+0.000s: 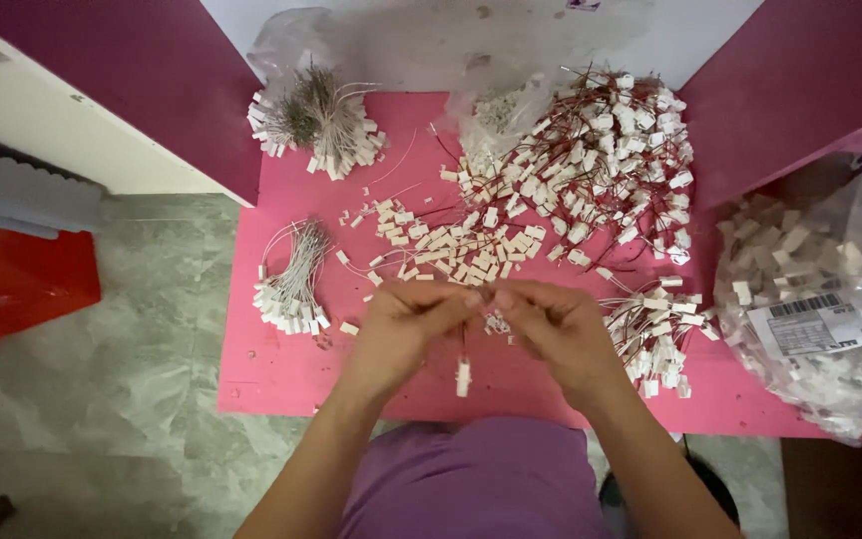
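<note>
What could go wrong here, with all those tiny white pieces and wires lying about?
The small white connector dangles on thin wires from both hands; it might slip and drop off the pink table edge. The big red-wired pile looks tangled, so pulling one piece could drag others along.

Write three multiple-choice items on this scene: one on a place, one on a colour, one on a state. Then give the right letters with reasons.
1. Where is the clear bag of white blocks?
A. the table's right edge
B. the floor at left
C. the person's lap

2. What colour is the table top?
A. green
B. pink
C. white

3. How are the left hand and right hand?
A. flat on the table
B. far apart
C. fingertips together, pinching a wire with a white connector hanging

Answers: 1 A, it lies at the right edge; 2 B, the surface is pink; 3 C, the connector dangles below the meeting fingertips.
</note>
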